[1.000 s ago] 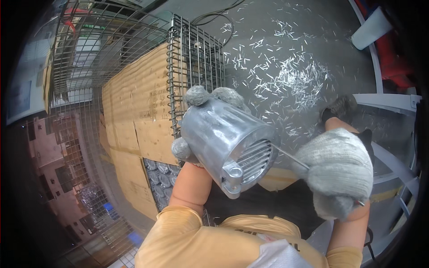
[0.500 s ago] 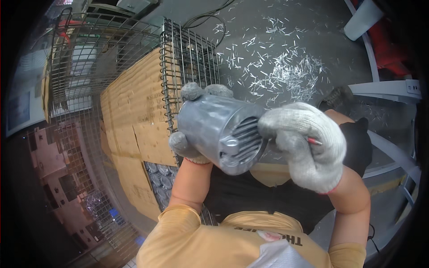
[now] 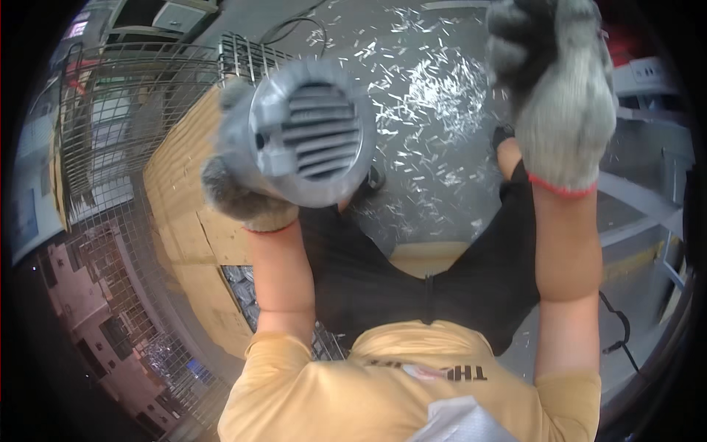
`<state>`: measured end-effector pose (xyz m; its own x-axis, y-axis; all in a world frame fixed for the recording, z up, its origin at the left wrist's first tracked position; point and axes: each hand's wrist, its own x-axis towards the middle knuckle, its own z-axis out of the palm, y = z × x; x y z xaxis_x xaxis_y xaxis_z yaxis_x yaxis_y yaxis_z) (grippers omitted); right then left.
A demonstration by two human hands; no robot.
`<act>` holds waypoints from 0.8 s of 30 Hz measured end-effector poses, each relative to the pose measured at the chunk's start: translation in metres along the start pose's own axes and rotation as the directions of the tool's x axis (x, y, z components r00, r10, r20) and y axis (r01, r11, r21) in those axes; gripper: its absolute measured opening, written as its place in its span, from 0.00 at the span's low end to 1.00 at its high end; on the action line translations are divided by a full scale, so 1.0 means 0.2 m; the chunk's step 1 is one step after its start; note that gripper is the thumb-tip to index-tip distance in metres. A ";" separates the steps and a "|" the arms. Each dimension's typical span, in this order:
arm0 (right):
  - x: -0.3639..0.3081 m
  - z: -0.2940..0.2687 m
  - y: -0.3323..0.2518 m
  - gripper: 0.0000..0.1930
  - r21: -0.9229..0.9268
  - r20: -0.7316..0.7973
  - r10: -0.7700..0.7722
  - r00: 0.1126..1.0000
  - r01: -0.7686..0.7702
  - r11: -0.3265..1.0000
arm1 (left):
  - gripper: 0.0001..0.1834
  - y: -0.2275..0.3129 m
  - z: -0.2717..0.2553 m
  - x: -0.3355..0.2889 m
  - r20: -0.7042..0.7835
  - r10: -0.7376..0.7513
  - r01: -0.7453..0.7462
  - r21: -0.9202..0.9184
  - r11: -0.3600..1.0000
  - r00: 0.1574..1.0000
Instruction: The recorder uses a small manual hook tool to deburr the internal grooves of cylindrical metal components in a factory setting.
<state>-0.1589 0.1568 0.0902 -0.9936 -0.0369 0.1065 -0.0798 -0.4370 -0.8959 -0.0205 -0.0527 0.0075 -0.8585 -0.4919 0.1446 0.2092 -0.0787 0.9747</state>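
A grey cast-metal cylindrical housing [image 3: 324, 132] is gripped from its left side by my left hand [image 3: 236, 184], in a grey-palmed white knit glove. The slatted end of the housing faces up toward me, with a lug and small hole on its rim. The fingers on its far side are mostly hidden. My right hand [image 3: 567, 96], in the same kind of glove, is raised at the upper right, apart from the housing. Its fingers look curled, but they are blurred and cut by the frame's upper edge; what they hold cannot be seen.
A wire cage [image 3: 140, 96] with cardboard sheets [image 3: 184, 169] stands at my left; wrapped metal parts [image 3: 241, 287] show below the cardboard. Silvery slivers [image 3: 449, 88] litter the grey floor ahead. A cable [image 3: 294, 29] lies at the back. White framework [image 3: 641, 199] is at the right.
My right hand has left the housing's rim and swung up and right; the red-tipped thing in its grip no longer shows. My left hand has moved the housing up and left, turning its slatted end toward me.
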 end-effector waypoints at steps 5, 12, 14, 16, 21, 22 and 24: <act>0.16 -0.27 0.03 0.17 0.343 0.140 0.073 0.987 -0.118 0.932 | 0.42 -0.02 0.14 0.11 0.032 0.020 -0.038 0.876 0.481 0.999; 0.14 -0.30 -0.02 0.15 0.058 0.078 0.100 0.992 -0.105 0.993 | 0.29 -0.06 0.21 0.07 -0.060 0.075 0.032 0.944 0.327 0.995; 0.13 -0.22 -0.03 0.15 0.043 -0.001 0.124 0.992 -0.124 0.991 | 0.32 -0.12 0.09 0.10 -0.223 -0.232 0.282 0.226 0.932 0.947; 0.14 -0.19 -0.02 0.16 0.013 -0.104 0.130 0.986 -0.130 0.991 | 0.36 -0.13 0.09 0.02 -0.253 -0.202 0.235 0.108 0.966 0.946; 0.11 -0.25 0.13 0.16 -0.194 0.401 0.189 0.896 -0.118 0.974 | 0.47 -0.10 0.14 -0.10 0.252 -0.336 0.392 -0.795 0.463 0.908; 0.09 -0.25 0.17 0.21 -0.249 0.505 0.143 0.851 -0.014 0.968 | 0.47 -0.07 0.23 -0.10 0.292 -0.383 0.451 -0.776 0.441 0.876; 0.01 -0.23 0.16 0.40 -0.471 0.661 0.206 0.722 0.185 0.862 | 0.43 -0.15 0.21 -0.12 0.270 -0.203 0.332 -0.854 0.401 0.941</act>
<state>-0.1676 0.1842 0.0423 -0.6811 -0.7105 0.1768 -0.2898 0.0398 -0.9563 -0.0267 -0.0025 -0.0189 -0.9770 -0.2126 -0.0153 0.1989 -0.9352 0.2929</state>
